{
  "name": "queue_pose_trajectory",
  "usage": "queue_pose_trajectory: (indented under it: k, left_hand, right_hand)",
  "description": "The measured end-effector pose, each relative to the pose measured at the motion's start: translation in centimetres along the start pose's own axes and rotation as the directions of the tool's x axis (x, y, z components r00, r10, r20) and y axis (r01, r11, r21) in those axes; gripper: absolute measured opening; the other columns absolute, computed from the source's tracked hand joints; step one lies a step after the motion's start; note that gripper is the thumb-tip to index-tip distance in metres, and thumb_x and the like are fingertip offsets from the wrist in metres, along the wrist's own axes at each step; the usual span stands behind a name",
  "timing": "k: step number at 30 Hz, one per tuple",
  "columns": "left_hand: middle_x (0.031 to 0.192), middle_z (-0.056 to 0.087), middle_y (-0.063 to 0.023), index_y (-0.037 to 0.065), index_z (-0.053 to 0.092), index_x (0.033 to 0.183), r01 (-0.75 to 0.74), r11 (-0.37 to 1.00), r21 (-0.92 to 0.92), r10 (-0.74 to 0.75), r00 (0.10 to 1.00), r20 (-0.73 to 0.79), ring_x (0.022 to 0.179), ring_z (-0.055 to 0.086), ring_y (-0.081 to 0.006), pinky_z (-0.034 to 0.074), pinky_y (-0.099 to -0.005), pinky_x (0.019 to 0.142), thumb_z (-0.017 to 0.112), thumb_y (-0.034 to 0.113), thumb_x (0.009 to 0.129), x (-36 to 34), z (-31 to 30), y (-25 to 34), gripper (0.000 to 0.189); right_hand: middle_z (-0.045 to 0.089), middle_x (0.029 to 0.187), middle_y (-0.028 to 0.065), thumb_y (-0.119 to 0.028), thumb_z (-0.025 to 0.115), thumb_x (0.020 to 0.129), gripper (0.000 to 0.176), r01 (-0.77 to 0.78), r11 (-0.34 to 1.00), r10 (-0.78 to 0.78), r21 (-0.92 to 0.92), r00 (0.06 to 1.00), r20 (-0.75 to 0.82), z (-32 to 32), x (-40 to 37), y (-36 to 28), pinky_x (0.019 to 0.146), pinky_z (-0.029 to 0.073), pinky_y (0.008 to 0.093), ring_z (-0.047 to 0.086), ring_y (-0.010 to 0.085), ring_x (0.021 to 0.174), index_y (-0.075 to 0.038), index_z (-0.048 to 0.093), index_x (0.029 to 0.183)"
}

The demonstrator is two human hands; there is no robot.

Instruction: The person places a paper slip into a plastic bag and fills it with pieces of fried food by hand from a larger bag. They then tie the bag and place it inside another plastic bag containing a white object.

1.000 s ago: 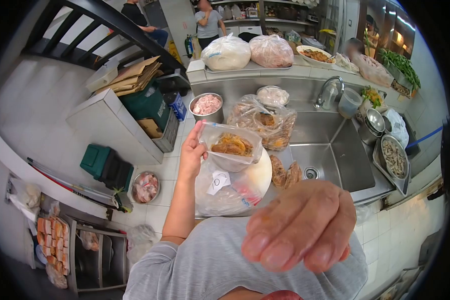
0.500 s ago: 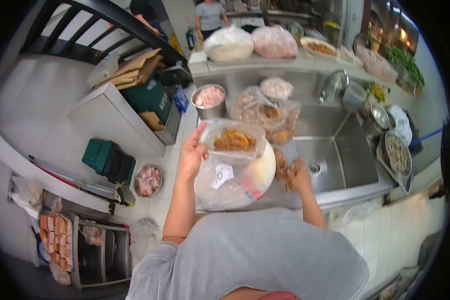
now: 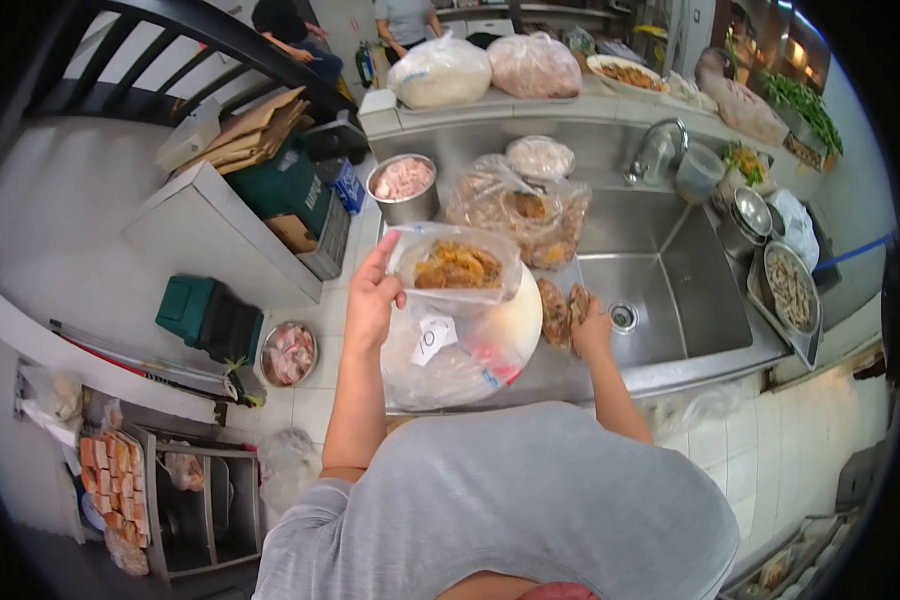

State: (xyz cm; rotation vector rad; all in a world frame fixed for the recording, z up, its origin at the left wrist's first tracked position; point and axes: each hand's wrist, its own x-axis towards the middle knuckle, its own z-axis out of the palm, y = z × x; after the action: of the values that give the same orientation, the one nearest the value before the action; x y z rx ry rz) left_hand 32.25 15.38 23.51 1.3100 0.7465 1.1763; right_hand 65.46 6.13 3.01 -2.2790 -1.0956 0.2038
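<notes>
My left hand (image 3: 372,302) is closed on the left edge of a clear plastic bag (image 3: 430,240), its index finger stretched along the side. Orange-brown marinated food (image 3: 458,266) lies inside that bag. Below it, a round white board (image 3: 527,325) is partly covered by clear plastic and a paper label (image 3: 433,338) with handwriting. My right hand (image 3: 592,330) grips a piece of brown meat (image 3: 578,303) at the sink's left edge. Another brown meat piece (image 3: 552,315) lies just left of it. Behind them rests a large open plastic bag of brown meat (image 3: 555,235).
A steel sink basin (image 3: 660,290) is at right. A metal pot of pink meat (image 3: 403,185) stands at the back left, and a wrapped bundle (image 3: 540,157) sits by the back wall. Several filled bags and a plate (image 3: 628,75) line the ledge. Two people are farther back.
The view has shifted slightly. The meat in my right hand now shows apart from the piece beside it. My left hand still holds the bag, whose opening is tilted a little differently.
</notes>
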Motion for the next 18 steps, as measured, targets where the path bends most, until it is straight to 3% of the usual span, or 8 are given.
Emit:
queue_pose_trajectory:
  k: [2,4,7,10,13,16,18]
  left_hand:
    - [0.140,0.042,-0.0119,-0.004,0.041,0.134,0.021,1.000,0.005,-0.021,1.000,0.009,0.063,0.048,-0.0047,0.039,-0.0195,0.050,0.042,-0.012,0.072,-0.2,0.3,0.2,0.062]
    - [0.126,0.053,-0.0101,-0.003,0.041,0.134,0.055,0.998,0.041,-0.055,0.999,-0.002,0.058,0.046,-0.0052,0.039,-0.0196,0.049,0.042,-0.011,0.072,-0.4,0.5,0.3,0.063]
    - [0.102,0.059,-0.0062,-0.002,0.041,0.135,0.103,0.990,0.100,-0.105,0.994,0.017,0.053,0.044,-0.0055,0.037,-0.0196,0.048,0.043,-0.011,0.072,-0.7,0.5,0.5,0.063]
    - [0.071,0.054,0.0006,-0.001,0.040,0.136,0.122,0.983,0.135,-0.125,0.992,0.014,0.050,0.042,-0.0056,0.035,-0.0195,0.048,0.044,-0.009,0.074,-0.8,0.6,0.2,0.063]
    - [0.064,0.047,0.0032,-0.001,0.038,0.137,0.083,0.989,0.120,-0.084,0.996,-0.003,0.050,0.042,-0.0056,0.035,-0.0195,0.047,0.044,-0.008,0.074,-0.8,1.1,0.4,0.064]
    - [0.080,0.058,-0.0023,-0.002,0.036,0.138,0.059,0.995,0.085,-0.060,0.998,0.012,0.050,0.042,-0.0056,0.036,-0.0196,0.048,0.043,-0.009,0.074,-0.8,1.2,0.2,0.065]
    - [0.099,0.059,-0.0061,-0.002,0.035,0.138,0.027,0.997,0.073,-0.028,1.000,0.007,0.051,0.043,-0.0056,0.037,-0.0196,0.048,0.043,-0.009,0.074,-0.3,1.2,-0.2,0.065]
  right_hand:
    - [0.052,0.100,0.0289,-0.018,0.063,0.076,0.055,-0.001,0.996,0.000,0.086,1.000,0.013,1.6,0.9,0.9,0.084,0.043,0.0477,0.050,0.0440,0.099,-0.013,0.045,0.127]
    - [0.051,0.103,0.0285,-0.023,0.064,0.077,0.057,-0.005,0.985,0.003,0.174,1.000,0.010,2.1,1.9,0.9,0.085,0.043,0.0487,0.049,0.0435,0.102,-0.015,0.044,0.130]
    - [0.043,0.118,0.0333,-0.030,0.066,0.076,0.066,0.209,0.976,-0.191,-0.060,0.955,0.225,2.7,2.6,0.3,0.090,0.043,0.0476,0.044,0.0458,0.112,-0.022,0.038,0.136]
    - [0.027,0.135,0.0345,-0.038,0.068,0.074,0.072,0.114,0.987,-0.060,-0.109,0.909,0.413,-0.2,2.3,-3.2,0.094,0.039,0.0549,0.035,0.0488,0.121,-0.021,0.038,0.137]
    - [0.018,0.141,0.0341,-0.045,0.071,0.068,0.081,0.047,0.942,0.101,-0.333,0.905,0.414,0.0,2.1,-5.7,0.095,0.037,0.0566,0.030,0.0507,0.125,-0.024,0.036,0.138]
    - [0.028,0.136,0.0295,-0.046,0.072,0.065,0.079,0.034,0.929,0.114,-0.369,0.921,0.372,0.2,2.8,-6.7,0.094,0.038,0.0558,0.035,0.0490,0.121,-0.025,0.041,0.135]
    - [0.036,0.130,0.0257,-0.046,0.073,0.062,0.077,0.085,0.941,0.041,-0.328,0.932,0.359,0.0,3.8,-6.6,0.091,0.042,0.0538,0.040,0.0463,0.117,-0.024,0.045,0.131]
